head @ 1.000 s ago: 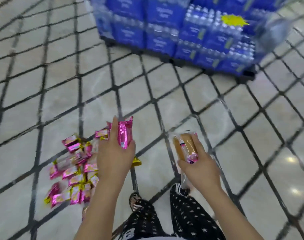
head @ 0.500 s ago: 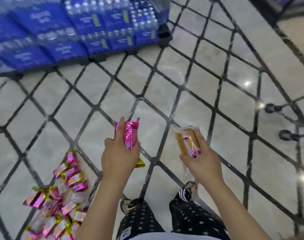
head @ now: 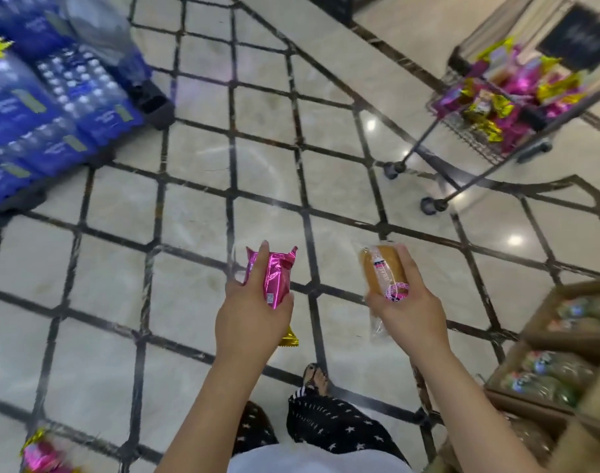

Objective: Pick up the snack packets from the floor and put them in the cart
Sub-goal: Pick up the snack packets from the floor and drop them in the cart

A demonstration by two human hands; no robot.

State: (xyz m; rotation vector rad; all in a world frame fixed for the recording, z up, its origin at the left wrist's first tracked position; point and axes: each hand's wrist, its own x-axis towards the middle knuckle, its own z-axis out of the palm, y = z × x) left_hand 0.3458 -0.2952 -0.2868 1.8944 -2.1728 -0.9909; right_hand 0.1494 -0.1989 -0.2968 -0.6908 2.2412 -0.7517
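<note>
View: head camera, looking down past both forearms.
Left hand (head: 254,312): fingers and thumb curled round a pink foil packet (head: 274,278). The index finger lies along its left edge and the packet's crimped top stands clear above the fingertips.
Gold wrapper end (head: 289,340): protrudes below the left palm. It cannot be told whether it belongs to a second packet.
Right hand (head: 411,308): fingers wrapped over a clear-wrapped bun packet (head: 380,271), with the thumb at its lower left. The loose wrapper tail hangs below the palm.
Spacing: the two held packets sit side by side, apart, at about the same height above the floor (head: 196,206).
Cart (head: 472,139): wire basket on wheels, well ahead of the right hand and to its right, not touching either hand.
Cart contents: a heap of pink and yellow packets (head: 517,93), piled up to the rim.
Floor packets (head: 42,455): pink and gold wrappers lying behind and far left of the left hand, at the frame edge.
Blue bottle packs (head: 53,107): stacked well ahead of the left hand and to its left.
Cardboard crates (head: 561,343): just right of the right forearm. The compartments hold clear-bagged goods, too blurred to tell what kind.
</note>
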